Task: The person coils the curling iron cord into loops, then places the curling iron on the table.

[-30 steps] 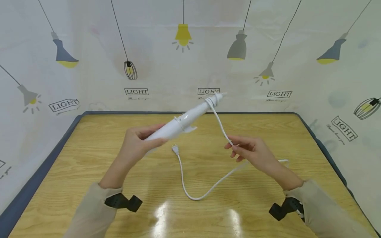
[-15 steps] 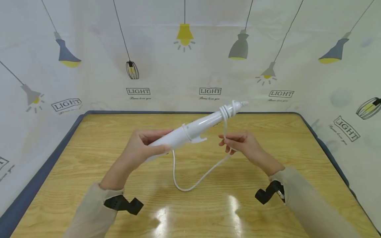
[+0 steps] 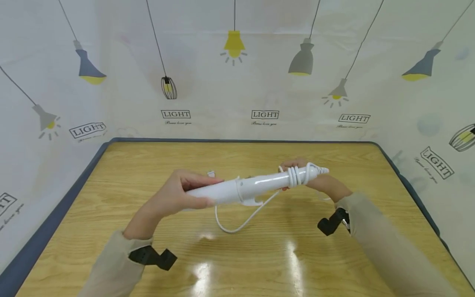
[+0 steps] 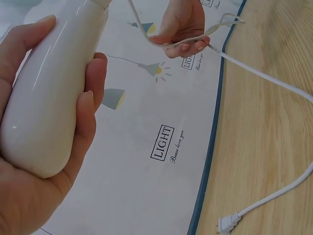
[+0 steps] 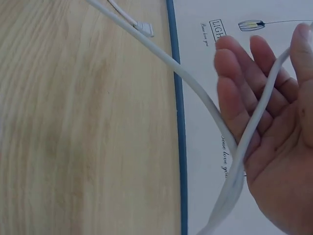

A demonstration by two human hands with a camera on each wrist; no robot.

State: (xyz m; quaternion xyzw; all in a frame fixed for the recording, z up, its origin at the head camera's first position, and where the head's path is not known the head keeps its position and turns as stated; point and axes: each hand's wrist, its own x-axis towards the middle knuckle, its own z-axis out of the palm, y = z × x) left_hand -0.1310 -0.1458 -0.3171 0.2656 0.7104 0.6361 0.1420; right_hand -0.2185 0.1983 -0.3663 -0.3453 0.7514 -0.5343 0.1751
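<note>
A white curling iron [image 3: 259,184] is held above the table, lying almost level. My left hand [image 3: 168,200] grips its thick rounded end, fingers and thumb around it in the left wrist view. A small curved lever [image 3: 252,203] sticks out on its underside. Several turns of its white power cord [image 5: 200,93] wrap round the far right end. Behind that end, my right hand [image 5: 283,129] pinches the cord between thumb and fingers, and the cord crosses its palm; in the head view the iron partly hides this hand.
The cord's loose part loops down over the wooden table [image 3: 148,255] to a two-prong plug [image 4: 229,223] lying on it. A dark blue edge [image 3: 241,141] borders the tabletop. Beyond stands a pale backdrop [image 3: 204,82] with printed lamps.
The iron has swung from an upward slant to nearly level, its right end lowered. My right hand has carried the cord behind that end, and more turns now wrap round it.
</note>
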